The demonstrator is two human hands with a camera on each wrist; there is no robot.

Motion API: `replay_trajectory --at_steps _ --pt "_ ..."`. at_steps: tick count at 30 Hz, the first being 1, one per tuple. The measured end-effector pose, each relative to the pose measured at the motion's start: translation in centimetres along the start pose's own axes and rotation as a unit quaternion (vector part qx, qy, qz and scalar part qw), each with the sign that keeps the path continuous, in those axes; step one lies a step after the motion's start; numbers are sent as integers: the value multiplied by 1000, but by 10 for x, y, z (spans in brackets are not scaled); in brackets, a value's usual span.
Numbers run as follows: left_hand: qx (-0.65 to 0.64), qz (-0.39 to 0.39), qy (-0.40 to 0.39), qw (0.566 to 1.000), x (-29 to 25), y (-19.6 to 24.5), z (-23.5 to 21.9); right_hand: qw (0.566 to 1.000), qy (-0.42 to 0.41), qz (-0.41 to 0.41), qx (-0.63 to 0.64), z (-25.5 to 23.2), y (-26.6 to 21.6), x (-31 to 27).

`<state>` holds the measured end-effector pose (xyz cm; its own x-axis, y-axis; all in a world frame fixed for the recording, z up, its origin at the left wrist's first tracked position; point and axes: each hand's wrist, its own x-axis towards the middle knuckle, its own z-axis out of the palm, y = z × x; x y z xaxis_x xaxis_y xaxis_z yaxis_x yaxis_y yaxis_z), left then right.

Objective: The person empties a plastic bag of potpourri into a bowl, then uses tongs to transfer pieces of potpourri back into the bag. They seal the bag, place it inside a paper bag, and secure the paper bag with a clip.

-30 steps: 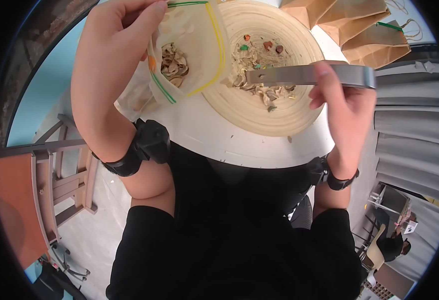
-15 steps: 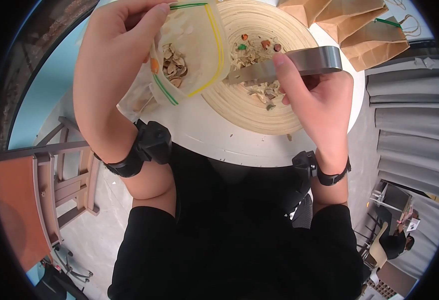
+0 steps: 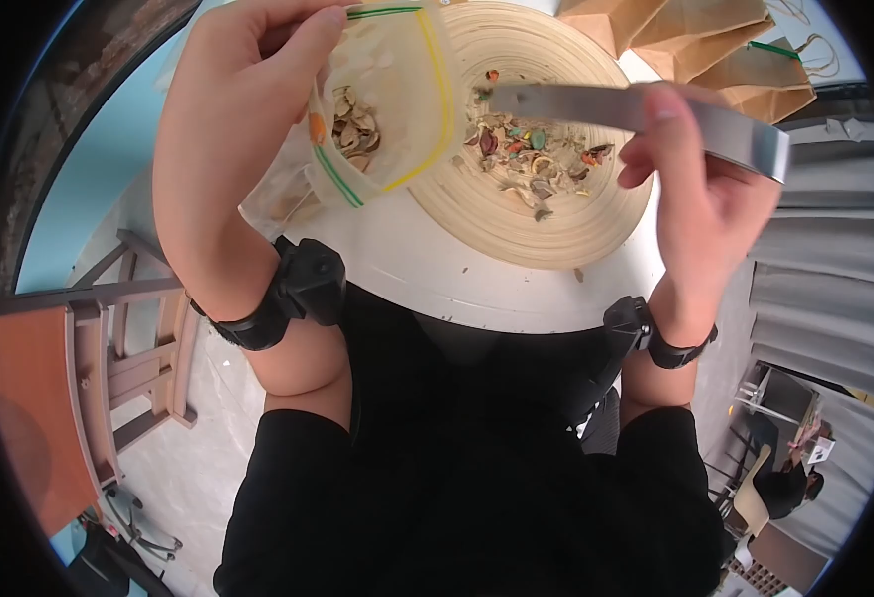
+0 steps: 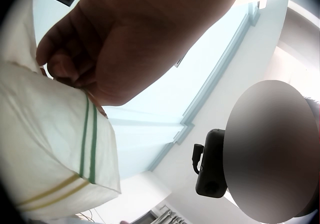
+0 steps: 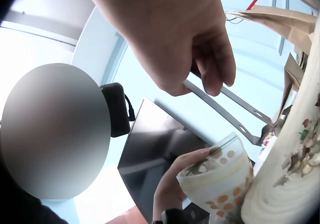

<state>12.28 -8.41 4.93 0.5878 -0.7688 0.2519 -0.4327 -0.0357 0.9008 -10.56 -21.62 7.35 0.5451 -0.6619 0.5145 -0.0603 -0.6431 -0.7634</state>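
Observation:
My left hand [image 3: 248,95] pinches the top edge of a zip bag [image 3: 412,129] with green and yellow stripes, held with its mouth spread toward the bowl. Dried petals and chips [image 3: 354,129] lie inside the bag. Metal tongs [image 3: 581,104] are gripped in my right hand [image 3: 701,189], thumb on the upper arm. Their tips hang over the far left of a round wooden bowl [image 3: 487,234] of potpourri [image 3: 532,164], which has red, green and orange bits. In the right wrist view the arms of the tongs [image 5: 215,106] stand slightly apart, with dark bits at their tips.
Brown paper bags [image 3: 701,50] stand at the back right of the white round table [image 3: 397,264]. Another clear bag [image 3: 283,199] lies under the zip bag. A few crumbs dot the table's near edge. A wooden chair [image 3: 143,343] is at left; a person [image 3: 785,488] sits far right.
The tongs swung left to the zip bag's edge, then back right and away to the bowl's far left. More coloured potpourri shows now. My left hand and the bag barely shifted.

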Motion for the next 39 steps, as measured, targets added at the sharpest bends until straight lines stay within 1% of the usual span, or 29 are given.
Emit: replay_trajectory --at_steps 1,2,5,6,9,10,11,13,16,19,22,25,28,31,34,35,37,39 --pt "4 -3 -1 1000 0 1 0 999 23 -40 26 -1 -2 2" --pt "8 -6 -3 1000 1 1 1 994 10 -106 29 -4 0 6" --pt "11 -1 -3 1000 2 2 1 990 16 -126 63 5 -8 10" --pt "11 1 -1 1000 2 0 0 991 40 -109 69 5 -6 10" --pt "-6 -1 7 1000 0 -2 -5 993 64 11 103 -2 6 10" --pt "-4 0 9 1000 0 -3 -6 995 15 67 79 -4 11 10" --pt "-1 1 9 1000 0 -4 -6 993 -2 115 25 1 15 8" --pt "1 1 3 1000 1 -1 -3 991 -10 134 -13 11 22 6" --pt "2 -4 -1 1000 0 3 1 987 -36 137 -72 16 32 6" --pt "0 4 -1 1000 0 1 0 988 -41 97 -113 16 38 5" --pt "-2 7 3 1000 1 -2 -2 985 -58 95 -130 16 31 3" --pt "-2 3 2 1000 1 -2 -1 988 -68 74 -114 19 24 1" --pt "2 -4 -3 1000 1 -1 -1 988 -76 77 -109 21 21 1" --pt "1 0 3 1000 1 0 0 990 -65 83 -98 20 21 0" --pt "3 6 9 1000 1 -1 0 989 -70 85 -101 6 24 3" --pt "4 8 7 1000 1 -2 -1 996 -28 70 -44 6 21 4" --pt "10 7 7 1000 1 -2 0 995 55 40 69 5 8 10" --pt "20 3 4 1000 1 0 2 991 75 -34 110 7 -3 13"
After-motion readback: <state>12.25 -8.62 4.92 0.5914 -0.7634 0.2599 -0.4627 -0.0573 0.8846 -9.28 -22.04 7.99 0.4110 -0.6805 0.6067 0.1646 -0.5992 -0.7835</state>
